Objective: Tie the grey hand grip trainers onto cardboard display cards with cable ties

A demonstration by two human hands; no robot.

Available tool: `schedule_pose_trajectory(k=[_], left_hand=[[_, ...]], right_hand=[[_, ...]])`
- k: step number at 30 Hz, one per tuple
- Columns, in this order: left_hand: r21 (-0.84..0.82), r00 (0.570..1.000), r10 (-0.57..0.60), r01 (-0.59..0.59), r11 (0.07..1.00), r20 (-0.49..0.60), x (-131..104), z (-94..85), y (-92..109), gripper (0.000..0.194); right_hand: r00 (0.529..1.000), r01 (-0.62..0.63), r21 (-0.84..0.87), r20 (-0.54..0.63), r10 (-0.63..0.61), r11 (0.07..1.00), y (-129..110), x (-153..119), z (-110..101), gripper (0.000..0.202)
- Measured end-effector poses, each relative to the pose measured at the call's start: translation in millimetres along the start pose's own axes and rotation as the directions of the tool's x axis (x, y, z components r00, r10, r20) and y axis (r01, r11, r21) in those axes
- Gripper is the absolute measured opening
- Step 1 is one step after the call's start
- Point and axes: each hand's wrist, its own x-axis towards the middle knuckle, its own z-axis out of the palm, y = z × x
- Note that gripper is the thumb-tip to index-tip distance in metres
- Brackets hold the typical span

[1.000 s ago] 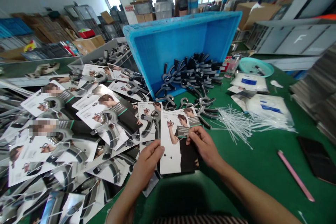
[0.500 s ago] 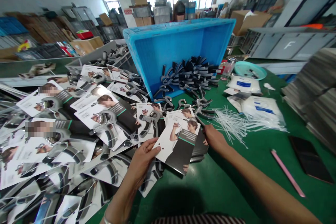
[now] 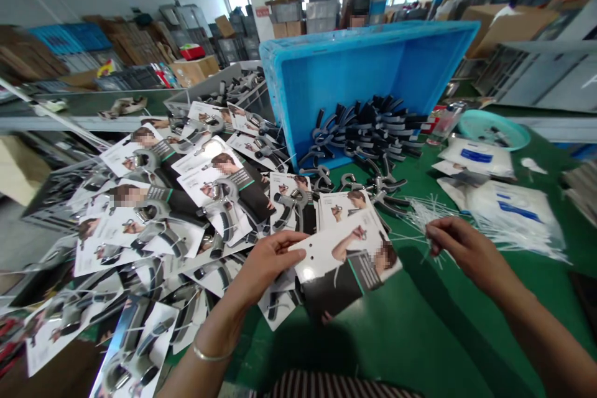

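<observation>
My left hand [image 3: 275, 261] pinches the left end of a printed card [image 3: 342, 280], which has two small holes near my thumb. Beneath and behind it lies a stack of similar cards [image 3: 329, 208]. My right hand [image 3: 459, 245] is at the loose white cable ties [image 3: 431, 214], its fingers pressed together; what they hold, if anything, is too small to make out. Several hand grips [image 3: 373, 183] lie on the green table behind the cards. On the left is a heap of cards with hand grips fastened on them [image 3: 228, 193].
A blue crate [image 3: 345, 74] lies on its side with many hand grips [image 3: 368, 127] inside. To the right are bags of white ties [image 3: 508, 208] and a turquoise dish [image 3: 494, 127]. Behind the crate is a person [image 3: 357, 9]. A grey crate [image 3: 249, 90] stands at the back left.
My right hand has moved right, from the card stack to the cable ties. The card in my left hand has turned and is apart from my right hand. The view has shifted.
</observation>
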Motion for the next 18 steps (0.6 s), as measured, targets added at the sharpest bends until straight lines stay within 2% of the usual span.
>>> schedule_pose_trajectory(k=[2, 4, 7, 9, 12, 14, 18], left_hand=[[0.040, 0.993, -0.037, 0.033, 0.999, 0.113, -3, 11.2, 3, 0.034], [0.038, 0.979, -0.093, 0.088, 0.995, 0.182, -5, 25.2, -4, 0.032], [0.026, 0.963, -0.181, 0.179, 0.983, 0.197, -8, 40.4, -20, 0.030], [0.005, 0.965, -0.200, 0.202, 0.979, 0.171, -9, 42.9, -25, 0.032], [-0.007, 0.976, -0.168, 0.171, 0.985, 0.138, -8, 39.4, -23, 0.036], [0.011, 0.980, -0.144, 0.144, 0.990, 0.140, -7, 37.5, -18, 0.038], [0.020, 0.982, -0.120, 0.118, 0.993, 0.145, -5, 39.7, -12, 0.037]], right_hand=[[0.996, 0.075, 0.163, -0.058, -0.066, 0.984, -33, -12, 10, 0.024], [0.988, 0.152, 0.311, -0.088, -0.130, 0.938, -66, -24, 29, 0.017], [0.969, 0.249, 0.349, -0.082, -0.235, 0.904, -99, -39, 60, 0.009], [0.933, 0.358, 0.264, -0.055, -0.356, 0.896, -107, -46, 75, 0.009], [0.866, 0.498, 0.149, -0.047, -0.497, 0.854, -106, -53, 84, 0.016], [0.854, 0.520, 0.135, -0.085, -0.513, 0.844, -103, -56, 83, 0.018], [0.866, 0.498, 0.184, -0.151, -0.476, 0.848, -102, -62, 78, 0.017]])
